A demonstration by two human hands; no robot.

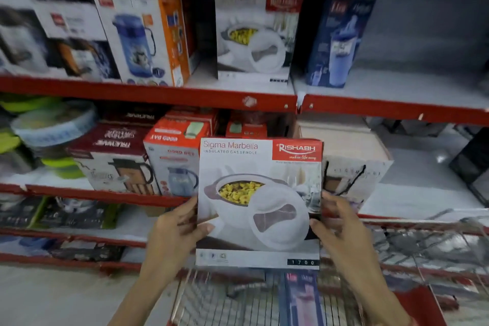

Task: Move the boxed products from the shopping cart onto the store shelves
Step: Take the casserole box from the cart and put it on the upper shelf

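Both the left hand (177, 227) and right hand (341, 222) clasp the white cardboard casserole box (260, 201) by its sides, above the wire shopping cart (412, 251). A matching box (254, 34) already stands on the red-edged upper shelf (158, 92); a blue carton (301, 299) remains in the cart.

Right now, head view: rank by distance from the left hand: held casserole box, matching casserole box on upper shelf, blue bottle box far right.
1. Held casserole box: gripped by the left hand.
2. Matching casserole box: upper shelf, centre.
3. Blue bottle box: upper shelf, right.
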